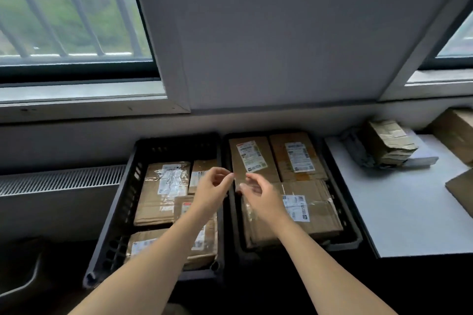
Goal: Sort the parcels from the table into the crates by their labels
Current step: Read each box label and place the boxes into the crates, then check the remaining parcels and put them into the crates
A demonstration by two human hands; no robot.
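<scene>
Left hand [213, 188] and right hand [258, 195] hover, fingers [225, 174] loosely curled and pinching nothing, beside a parcel [252, 161] lying label-up in the right crate [354, 235], likely for checking, while more parcels [389, 146] sit on the bench [396, 212].

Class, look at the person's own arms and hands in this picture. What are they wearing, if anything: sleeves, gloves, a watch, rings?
The left hand and right hand wear no gloves, and no rings can be made out, though the right hand is slightly blurred. The left forearm and right forearm are uncovered down to the frame's bottom edge: no sleeve, watch or bracelet is in view.
</scene>
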